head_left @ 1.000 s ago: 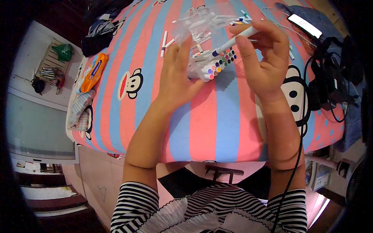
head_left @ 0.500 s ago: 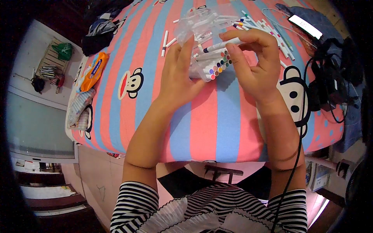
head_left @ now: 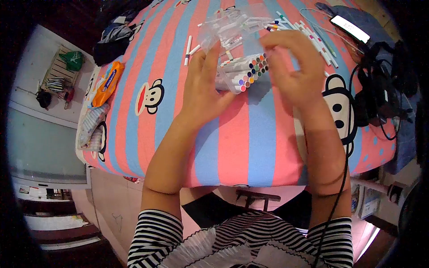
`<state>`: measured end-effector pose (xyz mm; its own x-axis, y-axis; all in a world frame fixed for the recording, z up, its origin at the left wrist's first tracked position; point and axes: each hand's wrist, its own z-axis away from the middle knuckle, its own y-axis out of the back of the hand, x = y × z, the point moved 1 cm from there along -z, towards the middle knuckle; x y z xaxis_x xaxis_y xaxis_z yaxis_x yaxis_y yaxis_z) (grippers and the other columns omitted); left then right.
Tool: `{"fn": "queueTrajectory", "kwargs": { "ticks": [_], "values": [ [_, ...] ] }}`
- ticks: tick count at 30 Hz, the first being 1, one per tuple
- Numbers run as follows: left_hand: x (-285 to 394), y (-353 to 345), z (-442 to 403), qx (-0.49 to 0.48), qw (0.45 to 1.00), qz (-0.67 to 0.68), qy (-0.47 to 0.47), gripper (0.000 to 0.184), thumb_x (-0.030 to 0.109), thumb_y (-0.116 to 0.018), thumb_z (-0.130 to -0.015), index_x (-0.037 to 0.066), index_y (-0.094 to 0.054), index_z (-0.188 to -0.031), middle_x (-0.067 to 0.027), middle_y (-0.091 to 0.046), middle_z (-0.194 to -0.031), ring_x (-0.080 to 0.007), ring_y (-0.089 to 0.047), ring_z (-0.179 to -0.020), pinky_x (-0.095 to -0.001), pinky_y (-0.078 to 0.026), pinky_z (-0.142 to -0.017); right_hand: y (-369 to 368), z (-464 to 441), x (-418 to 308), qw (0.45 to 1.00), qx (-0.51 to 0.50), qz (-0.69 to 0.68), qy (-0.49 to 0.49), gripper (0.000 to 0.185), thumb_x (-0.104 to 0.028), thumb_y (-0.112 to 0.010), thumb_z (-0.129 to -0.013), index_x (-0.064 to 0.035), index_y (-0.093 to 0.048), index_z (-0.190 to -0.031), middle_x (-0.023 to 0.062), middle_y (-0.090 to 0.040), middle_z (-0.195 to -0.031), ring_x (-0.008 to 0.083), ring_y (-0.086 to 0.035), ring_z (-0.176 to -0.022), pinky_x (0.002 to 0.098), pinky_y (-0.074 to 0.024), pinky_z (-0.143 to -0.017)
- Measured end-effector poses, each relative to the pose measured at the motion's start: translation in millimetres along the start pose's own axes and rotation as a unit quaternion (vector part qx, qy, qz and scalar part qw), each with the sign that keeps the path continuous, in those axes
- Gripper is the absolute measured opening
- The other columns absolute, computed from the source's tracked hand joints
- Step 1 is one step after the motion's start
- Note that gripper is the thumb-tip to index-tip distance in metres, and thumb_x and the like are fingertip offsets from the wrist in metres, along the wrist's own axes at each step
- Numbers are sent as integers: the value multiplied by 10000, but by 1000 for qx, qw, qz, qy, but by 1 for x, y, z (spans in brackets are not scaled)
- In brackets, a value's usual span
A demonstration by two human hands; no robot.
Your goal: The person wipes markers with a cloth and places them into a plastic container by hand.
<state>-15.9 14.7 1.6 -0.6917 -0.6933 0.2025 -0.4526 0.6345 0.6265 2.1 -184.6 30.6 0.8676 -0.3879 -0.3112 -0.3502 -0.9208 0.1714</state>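
Observation:
My left hand grips the left side of a clear plastic case, its fingers partly behind the case. Inside lie stacked white markers, their round coloured ends facing right and toward me. The see-through lid stands up beyond them. My right hand is just right of the stack, slightly blurred, with thumb and index finger apart and no marker visible between them. More loose markers lie on the striped bedsheet behind the right hand, and a few lie to the left.
A lit phone with a white cable is at the back right. Black cables and an adapter lie at the right edge. An orange packet and dark clothes are on the left side of the bed.
The marker that my right hand held is now on top of the stack in the case. My right fingers have let go and drawn slightly away.

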Motion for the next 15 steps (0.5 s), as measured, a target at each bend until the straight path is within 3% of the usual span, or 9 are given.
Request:
{"fn": "queueTrajectory", "kwargs": {
  "ticks": [4, 5, 7, 10, 15],
  "values": [
    [0, -1, -1, 14, 1000, 12, -11, 1008, 111, -800, -561, 91, -305, -1440, -194, -491, -1193, -372, -484, -1073, -447, -447, -863, 20, -3, 34, 980, 65, 48, -182, 191, -113, -614, -798, -99, -702, -967, 83, -686, -903, 227, -652, -818, 324, -497, -754],
    [0, 0, -1, 3, 1000, -3, -8, 1044, 126, -807, -586, 83, -241, -1463, -180, -501, -1208, -354, -485, -1086, -436, -431, -889, 26, -4, 44, 968, 72, 54, -235, 200, -137, -603, -816, -100, -704, -984, 87, -687, -910, 223, -652, -819, 324, -496, -759],
    [3, 1, 0, -19, 999, -32, -1, 1127, 155, -821, -635, 68, -115, -1509, -151, -521, -1236, -318, -488, -1111, -412, -398, -943, 37, 1, 65, 947, 5, 144, -289, 223, -191, -580, -832, -111, -706, -997, 95, -691, -942, 240, -656, -855, 346, -497, -783],
    [1, -2, 1, 6, 1000, -2, 2, 991, 85, -780, -566, 92, -309, -1437, -188, -493, -1191, -370, -481, -1077, -446, -446, -867, 44, 9, 84, 896, -98, 259, -347, 258, -232, -556, -833, -130, -705, -1017, 114, -691, -987, 275, -654, -917, 383, -495, -818],
    [-1, -2, 1, 4, 1000, 29, -1, 989, 79, -774, -566, 92, -308, -1438, -193, -491, -1182, -364, -478, -1069, -445, -442, -867, 37, 24, 97, 834, -237, 355, -349, 297, -187, -536, -808, -158, -695, -1057, 133, -680, -1040, 315, -641, -967, 423, -493, -844]
  ]
}}
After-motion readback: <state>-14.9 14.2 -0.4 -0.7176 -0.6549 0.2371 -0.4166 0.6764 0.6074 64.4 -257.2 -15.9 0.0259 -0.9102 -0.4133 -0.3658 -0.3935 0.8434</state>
